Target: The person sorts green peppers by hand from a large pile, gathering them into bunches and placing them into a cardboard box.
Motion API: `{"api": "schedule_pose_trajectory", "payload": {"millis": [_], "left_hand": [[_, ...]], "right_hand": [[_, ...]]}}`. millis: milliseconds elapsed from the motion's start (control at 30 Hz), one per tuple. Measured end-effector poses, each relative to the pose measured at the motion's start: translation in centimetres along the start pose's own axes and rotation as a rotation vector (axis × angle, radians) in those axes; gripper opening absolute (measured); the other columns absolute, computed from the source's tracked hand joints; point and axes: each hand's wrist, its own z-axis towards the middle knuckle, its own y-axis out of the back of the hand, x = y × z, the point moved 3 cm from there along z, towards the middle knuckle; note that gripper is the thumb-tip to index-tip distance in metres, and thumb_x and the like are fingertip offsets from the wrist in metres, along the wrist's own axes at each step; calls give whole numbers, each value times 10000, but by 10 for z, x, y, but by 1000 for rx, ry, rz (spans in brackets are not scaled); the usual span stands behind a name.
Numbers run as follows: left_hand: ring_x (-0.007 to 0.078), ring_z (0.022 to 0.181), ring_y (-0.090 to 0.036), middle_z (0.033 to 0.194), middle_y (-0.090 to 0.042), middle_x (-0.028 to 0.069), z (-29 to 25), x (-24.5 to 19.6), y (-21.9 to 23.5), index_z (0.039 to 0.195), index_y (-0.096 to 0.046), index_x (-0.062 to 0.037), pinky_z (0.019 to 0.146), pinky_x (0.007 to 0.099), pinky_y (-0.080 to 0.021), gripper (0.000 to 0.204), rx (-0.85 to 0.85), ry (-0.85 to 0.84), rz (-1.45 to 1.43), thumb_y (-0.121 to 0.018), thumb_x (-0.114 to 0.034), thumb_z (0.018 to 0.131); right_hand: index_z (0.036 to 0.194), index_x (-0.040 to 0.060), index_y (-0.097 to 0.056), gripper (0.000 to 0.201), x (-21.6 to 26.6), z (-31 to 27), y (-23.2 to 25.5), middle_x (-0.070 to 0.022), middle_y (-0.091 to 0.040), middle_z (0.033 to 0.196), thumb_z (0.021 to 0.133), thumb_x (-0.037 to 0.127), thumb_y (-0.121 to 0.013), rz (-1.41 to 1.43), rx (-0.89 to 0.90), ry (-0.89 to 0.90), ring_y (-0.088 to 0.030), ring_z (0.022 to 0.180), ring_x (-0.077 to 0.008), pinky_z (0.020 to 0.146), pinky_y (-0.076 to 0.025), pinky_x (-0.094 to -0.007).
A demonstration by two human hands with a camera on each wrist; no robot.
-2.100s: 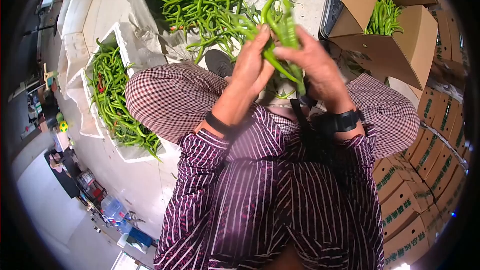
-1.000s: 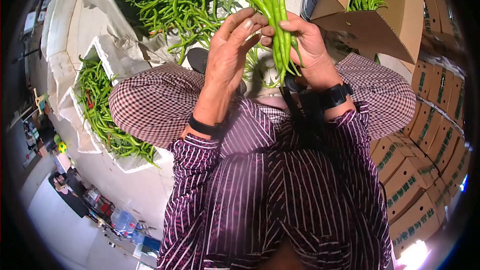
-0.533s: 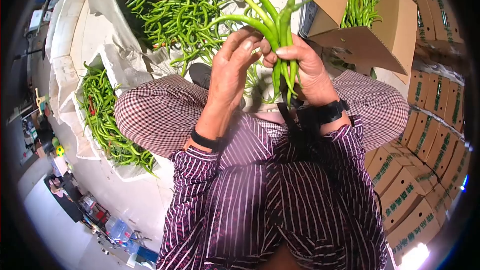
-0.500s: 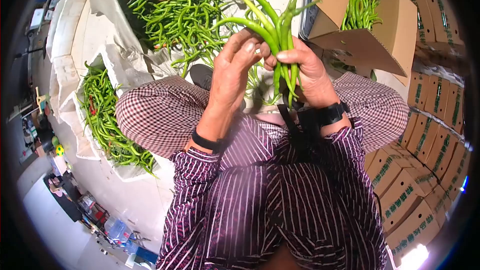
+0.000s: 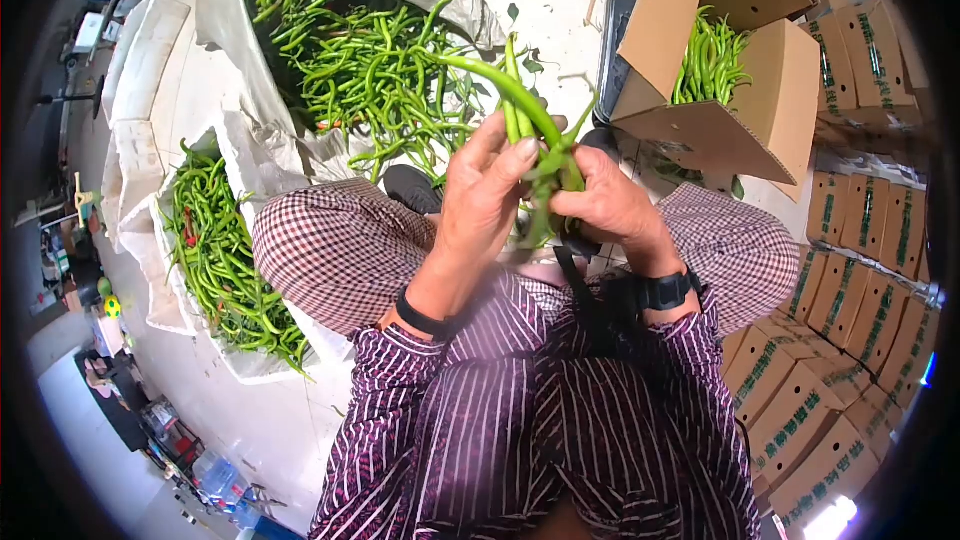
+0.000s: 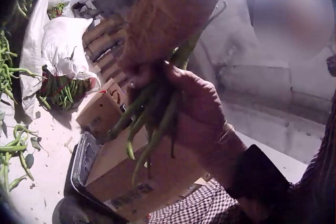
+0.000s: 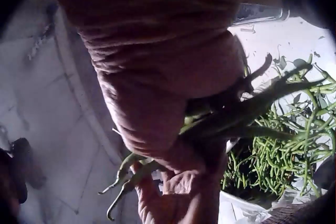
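My right hand [image 5: 610, 198] grips a small bunch of green chili peppers [image 5: 545, 120] by the middle, its thumb across them. Long curved peppers stick out above the hands, and the lower tips are blurred. Close against it, my left hand [image 5: 480, 185] pinches peppers of the same bunch between thumb and fingers. In the left wrist view, pepper tips [image 6: 155, 135] hang below the right hand [image 6: 202, 103]. The right wrist view shows the dark back of the right hand [image 7: 157, 77] over the peppers, with left fingers [image 7: 168, 198] beneath.
A large open sack [image 5: 225, 30] spills loose peppers [image 5: 375, 65] onto the floor ahead. A white sack [image 5: 235, 155] of peppers stands left of the knee. At right, an open cardboard box [image 5: 740, 145] holds upright peppers, with stacked cartons [image 5: 850, 310] beyond.
The left hand moves from loosely beside the bunch to pinching peppers in it. The bunch turns and its peppers spread between the hands, which come lower in view.
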Motion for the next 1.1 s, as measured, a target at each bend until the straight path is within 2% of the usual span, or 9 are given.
{"api": "schedule_pose_trajectory", "payload": {"millis": [67, 333, 400, 433, 467, 533, 667, 1000, 1100], "left_hand": [[241, 1091, -561, 1196, -553, 161, 1, 2, 0, 1302, -412, 59, 988, 369, -431, 468, 42, 11, 28, -574, -119, 900], [243, 1087, -563, 1155, -568, 172, -1, -2, -6, 1361, -319, 73, 938, 360, -455, 578, 61, -7, -3, -591, -146, 900], [262, 1111, -549, 1213, -538, 180, 2, -12, -7, 1379, -295, 63, 955, 358, -444, 550, 42, -142, 629, -532, -168, 939], [290, 1140, -531, 1277, -498, 188, -2, -10, -13, 1373, -307, 67, 959, 361, -441, 523, 42, 15, 34, -471, -226, 973], [295, 1147, -523, 1291, -489, 200, 4, 6, 11, 1360, -332, 74, 960, 367, -440, 534, -187, 55, 90, -453, -280, 979], [271, 1129, -525, 1203, -541, 232, 4, -5, -7, 1333, -364, 85, 975, 367, -413, 505, -9, -10, -88, -436, -272, 983], [225, 968, -556, 1017, -593, 169, -16, -24, -15, 1275, -423, 78, 878, 352, -447, 431, -27, 62, -44, -512, -175, 937], [106, 729, -431, 739, -424, 11, -37, -115, -10, 1211, -453, 55, 667, 274, -397, 396, -264, -93, 187, -581, -124, 882], [111, 761, -458, 793, -457, 15, -35, -159, 13, 1248, -437, 56, 706, 259, -422, 420, -270, -134, 387, -562, -150, 904]], "right_hand": [[1205, 36, -536, 406, -3, -1, -3, -18, -604, 944, 804, 55, -598, -35, -59, 48, -535, 867, -88, 779, -451, -249], [1103, -7, -541, 383, 16, -4, -1, -138, -606, 893, 720, -3, -550, -579, -198, 417, -601, 851, -237, 757, -466, -345], [1122, -4, -541, 389, 24, -7, -3, -148, -613, 918, 734, 11, -570, -658, -212, 423, -605, 871, -240, 764, -467, -341], [1132, -12, -538, 388, 29, -13, -2, -140, -622, 938, 750, 31, -591, -560, -211, 339, -606, 870, -227, 771, -466, -327], [1142, -20, -535, 391, 41, -25, -1, -132, -631, 958, 766, 51, -613, -463, -221, 256, -607, 870, -213, 778, -465, -312], [1131, -31, -557, 392, 77, -55, 3, -71, -648, 963, 788, 134, -652, -124, -279, 201, -610, 811, -140, 751, -481, -264], [1199, -16, -472, 516, 139, -126, 55, -68, -566, 915, 769, 161, -694, -96, -805, 210, -561, 842, -149, 737, -485, -289], [1074, 12, -536, 281, 143, -130, 247, -51, -593, 860, 863, 148, -663, 37, -897, 144, -600, 719, -114, 576, -528, -230], [1123, -25, -546, 318, 91, -115, 302, -66, -621, 915, 870, 143, -642, -46, -871, -149, -603, 855, -147, 806, -497, -255]]}}
